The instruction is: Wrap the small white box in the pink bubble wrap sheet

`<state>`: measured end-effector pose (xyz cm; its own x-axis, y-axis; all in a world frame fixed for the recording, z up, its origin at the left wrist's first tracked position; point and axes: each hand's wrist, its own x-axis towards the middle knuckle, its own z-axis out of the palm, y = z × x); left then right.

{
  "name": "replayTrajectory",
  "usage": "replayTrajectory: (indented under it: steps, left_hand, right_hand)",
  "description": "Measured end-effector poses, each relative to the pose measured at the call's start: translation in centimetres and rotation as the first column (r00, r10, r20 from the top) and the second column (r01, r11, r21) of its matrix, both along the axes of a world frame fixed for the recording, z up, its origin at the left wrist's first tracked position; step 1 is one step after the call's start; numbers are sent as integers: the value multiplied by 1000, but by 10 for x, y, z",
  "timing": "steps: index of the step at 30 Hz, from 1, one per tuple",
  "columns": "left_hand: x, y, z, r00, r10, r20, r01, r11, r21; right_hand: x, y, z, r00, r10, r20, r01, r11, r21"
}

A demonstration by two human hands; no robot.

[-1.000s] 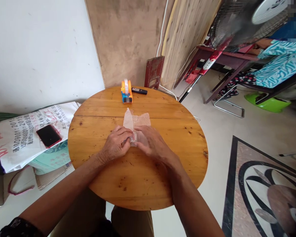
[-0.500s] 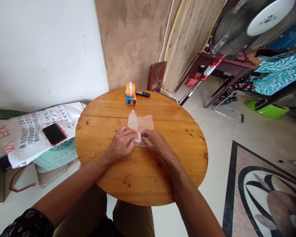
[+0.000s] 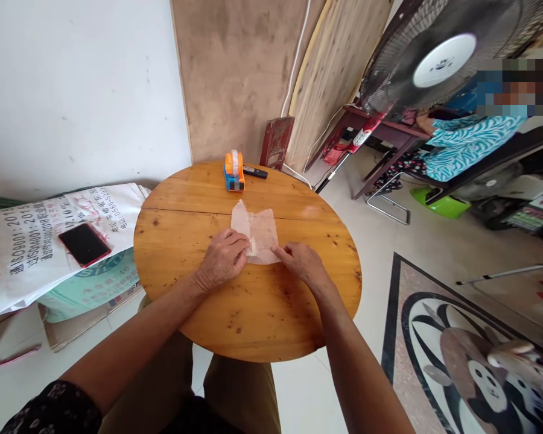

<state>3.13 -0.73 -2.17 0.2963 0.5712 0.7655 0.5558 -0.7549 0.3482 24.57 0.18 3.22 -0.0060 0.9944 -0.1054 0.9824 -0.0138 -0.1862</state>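
A translucent sheet that looks like bubble wrap [image 3: 265,224] lies on the round wooden table [image 3: 235,325], with a strip folded up along its left side. On the sheet sits a small whitish piece [image 3: 252,247], its kind too small to make out. My left hand [image 3: 225,256] is closed, its fingertips pressing the piece and the sheet's left part. At the sheet's right edge, the thumb and forefinger of my right hand [image 3: 302,262] pinch the wrap. Farther back stands an orange and blue tape dispenser [image 3: 234,172] with a roll of clear tape.
A black pen-like object [image 3: 256,173] lies beside the dispenser. Behind the table is a red wooden chair [image 3: 277,143]. To the left, a phone [image 3: 85,244] rests on white sacks [image 3: 31,232]. A standing fan [image 3: 438,66] and a seated person [image 3: 466,147] are at the right.
My right hand has moved right, from the small whitish piece to the sheet's right edge, leaving more of the wrap visible. My left hand stays on the wrap. The camera has turned slightly right.
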Motion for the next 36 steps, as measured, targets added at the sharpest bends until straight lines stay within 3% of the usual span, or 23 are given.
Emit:
replayTrajectory:
  steps: [4,7,11,15,19,25,33,36]
  left_hand:
    - [0,1,0,1000,-3,3,3,1000,5]
    - [0,1,-1,1000,-4,2,4,1000,-10]
    - [0,1,-3,1000,18,-11,-18,1000,-11]
    - [0,2,-4,999,44,-26,-44,999,-8]
    - [0,1,-4,997,56,-49,-57,998,-21]
    - [-1,1,-3,999,32,-41,-34,998,-47]
    - [-1,3,-5,999,-4,41,7,997,-78]
    - [-1,3,-7,997,6,78,2,995,-102]
  right_hand:
    - [-7,-1,-10,995,-26,-98,29,999,33]
    - [-9,-1,-18,963,2,-268,26,995,99]
    - [-12,-4,-28,858,82,-507,34,976,215]
    - [-20,-5,-28,770,137,-623,40,964,262]
    - [-38,-3,-23,744,167,-647,31,958,284]
    - [-60,-6,-20,787,201,-583,-19,953,303]
    - [-57,-23,-13,725,296,-622,-138,947,289]
    - [-55,-28,-13,740,327,-587,-160,934,319]
